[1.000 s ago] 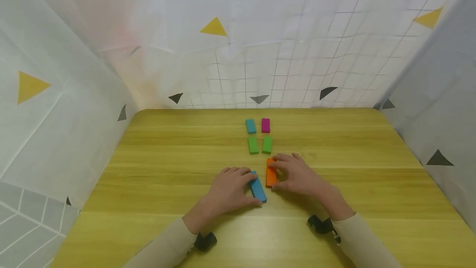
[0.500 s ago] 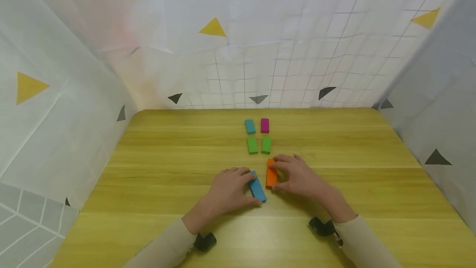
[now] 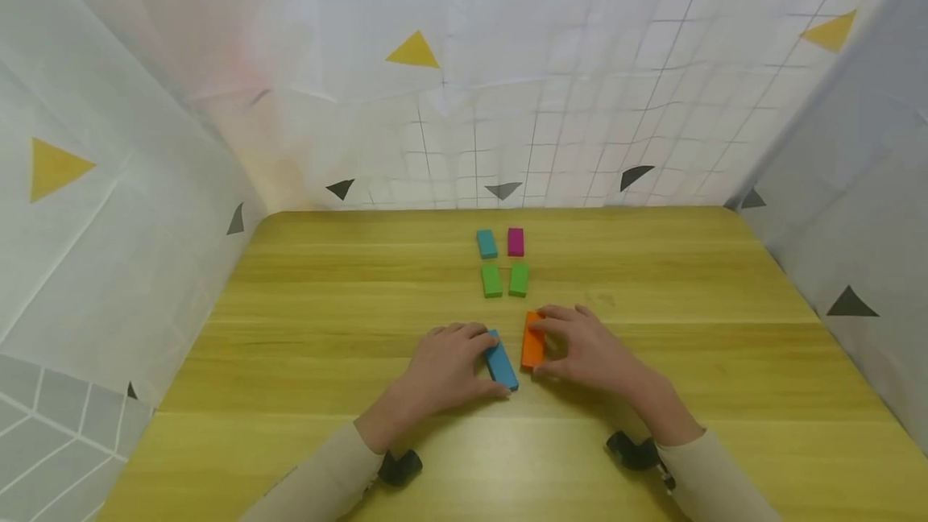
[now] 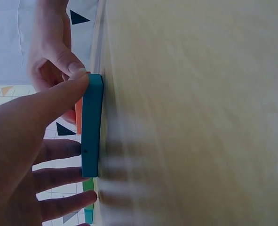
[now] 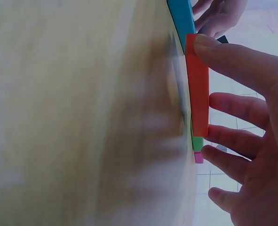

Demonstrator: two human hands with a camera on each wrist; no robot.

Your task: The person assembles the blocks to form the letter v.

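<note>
My left hand pinches a blue block lengthwise, thumb at its near end and fingers at its far end. To its right, my right hand grips an orange block the same way. Both blocks lie low over the wooden table, the blue one slanted, the orange one nearly straight, with a narrow gap between them. In the left wrist view the thumb presses the end of the blue block. The right wrist view shows the thumb on one end of the orange block and a fingertip at the other.
Beyond the hands, two green blocks stand side by side. Behind them lie a teal block and a magenta block. White sheets with triangles enclose the wooden table at the back and sides.
My right hand has shifted the orange block slightly right and toward me, widening the gap to the blue block. The left hand and blue block stay nearly in place.
</note>
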